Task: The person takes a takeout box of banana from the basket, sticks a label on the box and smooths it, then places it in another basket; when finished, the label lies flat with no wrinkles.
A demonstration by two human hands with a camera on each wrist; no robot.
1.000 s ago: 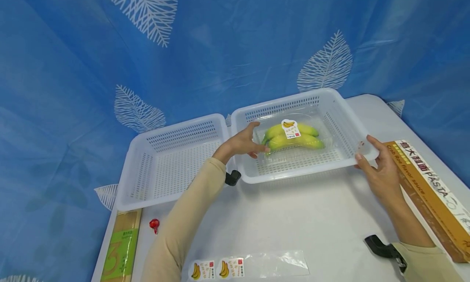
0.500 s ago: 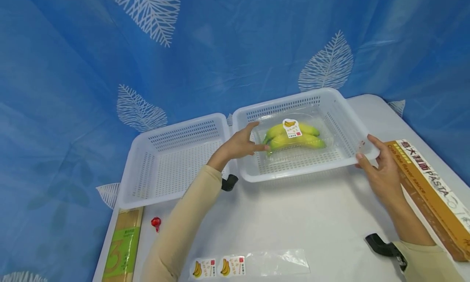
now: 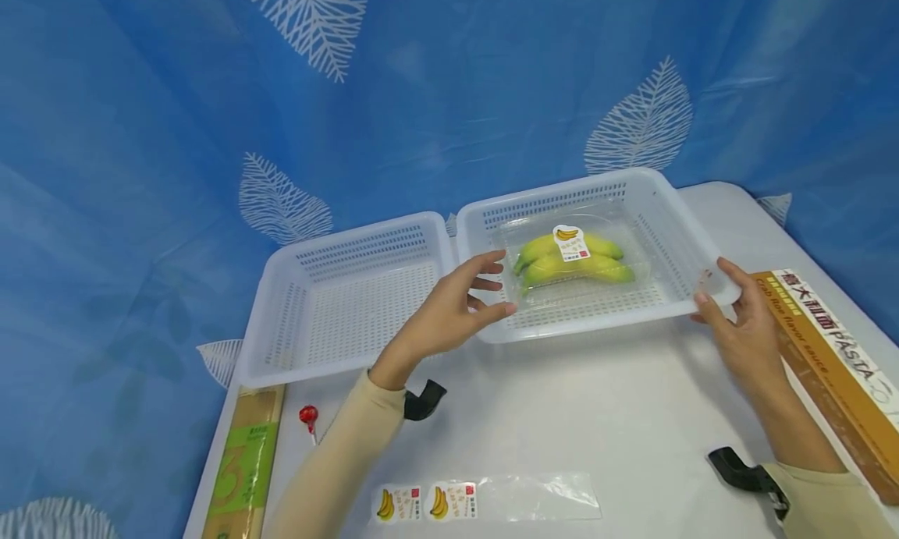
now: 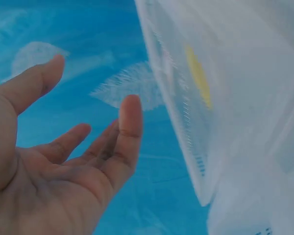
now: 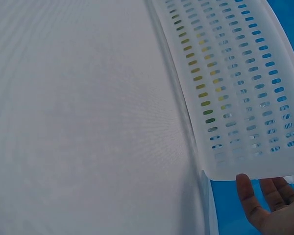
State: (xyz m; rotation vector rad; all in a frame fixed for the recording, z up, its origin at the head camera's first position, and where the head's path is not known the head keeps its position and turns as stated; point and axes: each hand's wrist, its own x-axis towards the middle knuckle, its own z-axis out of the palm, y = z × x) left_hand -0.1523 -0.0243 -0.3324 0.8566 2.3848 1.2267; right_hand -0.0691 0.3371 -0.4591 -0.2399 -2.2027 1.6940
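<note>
A clear plastic clamshell box (image 3: 635,246) holding two yellow-green bananas (image 3: 604,269) lies in the right white plastic basket (image 3: 562,334). A white banana-print sticker (image 3: 573,245) is on its lid. My left hand (image 3: 445,305) hovers by that basket's left front corner, fingers loosely bent with nothing between them. In the left wrist view its palm and fingers stand apart from the basket wall. At the right front corner of the same basket, my right hand (image 3: 747,320) grips the rim between thumb and fingers.
Left of it stands another white basket (image 3: 277,320). A brown pasta box (image 3: 829,375) lies at the right, and a green-banded noodle packet (image 3: 246,465) at the left near a red lollipop (image 3: 309,416). In front is a clear strip (image 3: 537,498) with banana stickers (image 3: 451,501).
My left hand has drawn back from the banana box and out of the right basket, toward the front left. The right hand keeps its hold on the basket corner.
</note>
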